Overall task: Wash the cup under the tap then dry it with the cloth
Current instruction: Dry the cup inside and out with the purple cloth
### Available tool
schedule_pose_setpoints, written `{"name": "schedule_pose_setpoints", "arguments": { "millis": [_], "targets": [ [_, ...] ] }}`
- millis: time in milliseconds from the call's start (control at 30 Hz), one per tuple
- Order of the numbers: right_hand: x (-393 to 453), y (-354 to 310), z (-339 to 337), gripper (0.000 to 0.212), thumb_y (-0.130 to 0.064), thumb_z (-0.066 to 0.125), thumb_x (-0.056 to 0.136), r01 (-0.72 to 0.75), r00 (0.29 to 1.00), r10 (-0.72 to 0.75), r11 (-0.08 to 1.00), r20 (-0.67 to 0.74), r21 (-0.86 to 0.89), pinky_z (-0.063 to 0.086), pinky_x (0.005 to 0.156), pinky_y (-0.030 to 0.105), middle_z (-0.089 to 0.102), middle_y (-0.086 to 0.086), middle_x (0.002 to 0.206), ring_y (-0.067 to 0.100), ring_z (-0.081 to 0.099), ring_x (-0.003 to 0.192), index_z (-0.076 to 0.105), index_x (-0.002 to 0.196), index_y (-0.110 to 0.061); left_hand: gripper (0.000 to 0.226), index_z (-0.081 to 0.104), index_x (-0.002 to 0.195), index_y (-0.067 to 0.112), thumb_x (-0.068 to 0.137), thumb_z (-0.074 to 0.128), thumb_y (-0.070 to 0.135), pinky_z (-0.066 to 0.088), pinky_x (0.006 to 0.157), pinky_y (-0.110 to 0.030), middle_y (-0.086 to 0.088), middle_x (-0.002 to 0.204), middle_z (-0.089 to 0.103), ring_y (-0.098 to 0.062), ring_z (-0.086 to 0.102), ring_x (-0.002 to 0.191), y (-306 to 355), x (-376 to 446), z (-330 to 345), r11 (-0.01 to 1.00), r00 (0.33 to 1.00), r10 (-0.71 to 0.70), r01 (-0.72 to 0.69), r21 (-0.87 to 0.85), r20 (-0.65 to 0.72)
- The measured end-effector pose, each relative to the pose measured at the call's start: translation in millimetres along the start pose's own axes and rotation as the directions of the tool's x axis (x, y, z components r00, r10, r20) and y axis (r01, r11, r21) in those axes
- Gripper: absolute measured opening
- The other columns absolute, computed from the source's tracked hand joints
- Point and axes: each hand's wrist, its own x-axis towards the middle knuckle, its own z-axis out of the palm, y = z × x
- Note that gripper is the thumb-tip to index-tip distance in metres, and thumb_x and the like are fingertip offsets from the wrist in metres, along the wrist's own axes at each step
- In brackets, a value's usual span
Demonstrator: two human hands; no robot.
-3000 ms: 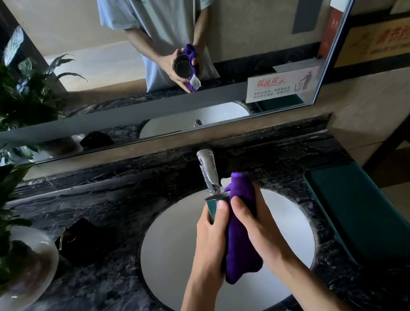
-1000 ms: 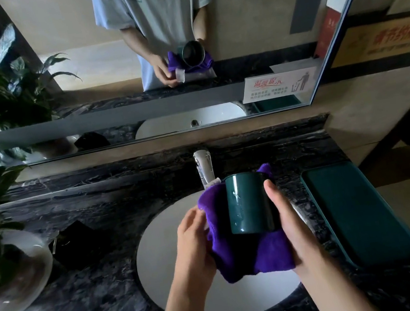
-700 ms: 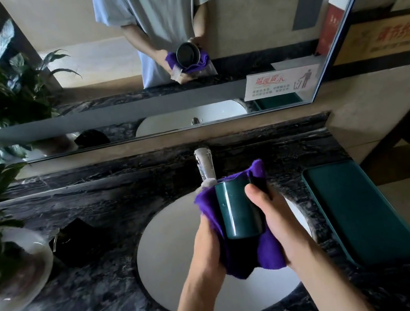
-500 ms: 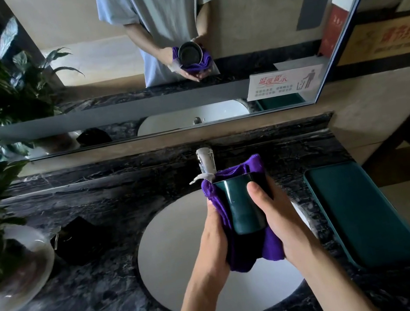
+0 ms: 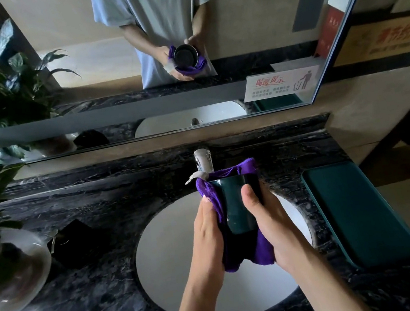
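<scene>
Since half a second back the purple microfibre cloth is wrapping tighter round the dark green smooth-walled cup; hands barely shifting. Cup is being held on its side over the white oval basin, mouth toward the chrome tap. Left hand is closed on cloth against the cup wall; right hand is curled round cup and cloth, thumb on bare glaze. Judging it rigid, light, likely slick if wet and breakable on the black marble tabletop; best gripped through the cloth, round the body. Any handle, the inside and the base are hidden here.
</scene>
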Motion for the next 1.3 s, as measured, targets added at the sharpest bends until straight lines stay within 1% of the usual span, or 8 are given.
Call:
{"name": "schedule_pose_setpoints", "arguments": {
  "millis": [100,200,300,433,667,867,1067,1300],
  "targets": [
    [-4.0,-3.2,-2.7,0.043,-0.037,0.056,0.098,-0.075,0.996,0.068,0.988,0.051,0.138,0.050,0.107,0.041,0.074,0.004,0.131,0.020,0.068,0.124,0.062,0.137,-0.021,0.045,0.079,0.106,0.041,0.105,0.037,0.056,0.057,0.102,-0.046,0.000,0.108,0.082,-0.015,0.076,0.102,3.8,3.6,-3.1,0.999,0.999,-0.047,0.047,0.004,0.002],
    [-1.2,-3.8,-8.2,0.035,-0.032,0.065,0.094,-0.036,0.999,0.034,0.996,0.024,0.082,0.054,0.102,0.040,0.077,0.004,0.124,0.022,0.071,0.118,0.068,0.128,-0.023,0.048,0.075,0.119,0.043,0.102,0.032,0.059,0.053,0.108,-0.043,0.000,0.123,0.079,-0.015,0.073,0.117,-0.5,2.6,-2.9,0.998,0.997,-0.067,0.068,-0.013,0.044],
    [1.2,-2.3,-8.3,0.040,-0.032,0.077,0.087,-0.023,1.000,0.023,0.999,0.013,0.035,0.059,0.091,0.038,0.078,0.007,0.118,0.026,0.074,0.111,0.068,0.124,-0.021,0.052,0.077,0.107,0.054,0.109,0.025,0.053,0.056,0.101,-0.033,0.005,0.119,0.080,-0.010,0.074,0.113,-1.5,1.6,-2.2,0.996,0.993,-0.084,0.087,-0.033,0.083],
    [-0.2,3.2,-2.2,0.048,-0.027,0.085,0.079,0.016,1.000,-0.016,1.000,-0.005,-0.005,0.058,0.082,0.026,0.079,-0.001,0.112,0.017,0.075,0.105,0.065,0.122,-0.023,0.063,0.066,0.136,0.027,0.095,0.038,0.066,0.045,0.117,-0.051,-0.006,0.131,0.075,-0.023,0.068,0.127,-4.4,3.1,-7.3,0.998,0.996,-0.063,0.063,0.000,0.068],
    [-1.3,-1.1,-1.0,0.028,-0.030,0.050,0.106,-0.087,0.996,0.085,0.989,0.025,0.119,0.054,0.091,0.027,0.079,-0.007,0.118,0.008,0.073,0.112,0.067,0.127,-0.026,0.055,0.084,0.094,0.037,0.101,0.035,0.062,0.057,0.092,-0.038,-0.002,0.103,0.084,-0.014,0.079,0.096,-4.4,5.9,-4.2,0.985,0.989,-0.148,0.149,-0.088,0.019],
    [-1.0,-2.6,-6.4,0.042,-0.041,0.069,0.087,-0.014,0.998,0.017,0.999,-0.066,0.046,0.057,0.095,0.037,0.078,0.005,0.118,0.022,0.073,0.113,0.070,0.123,-0.020,0.059,0.073,0.118,0.033,0.087,0.036,0.068,0.054,0.104,-0.040,0.002,0.113,0.082,-0.015,0.076,0.110,-0.8,1.4,1.7,0.987,0.988,-0.140,0.144,-0.073,0.064],
    [-1.9,8.6,-3.8,0.044,-0.023,0.086,0.081,-0.012,0.998,0.012,1.000,-0.057,0.000,0.058,0.096,0.039,0.079,0.004,0.114,0.023,0.075,0.109,0.067,0.121,-0.024,0.060,0.064,0.136,0.023,0.096,0.038,0.060,0.048,0.113,-0.044,-0.005,0.129,0.076,-0.021,0.069,0.125,-0.8,0.3,1.4,0.996,0.992,-0.081,0.079,0.031,0.097],
    [-2.8,5.4,-0.6,0.031,-0.034,0.064,0.097,0.061,0.996,-0.069,0.992,-0.060,-0.113,0.055,0.091,0.025,0.078,-0.006,0.116,0.008,0.073,0.109,0.065,0.127,-0.026,0.062,0.065,0.136,0.024,0.092,0.042,0.060,0.053,0.105,-0.040,-0.005,0.126,0.078,-0.022,0.072,0.120,-1.2,2.1,-0.5,0.996,0.994,-0.083,0.084,0.001,0.073]
  ]
}}
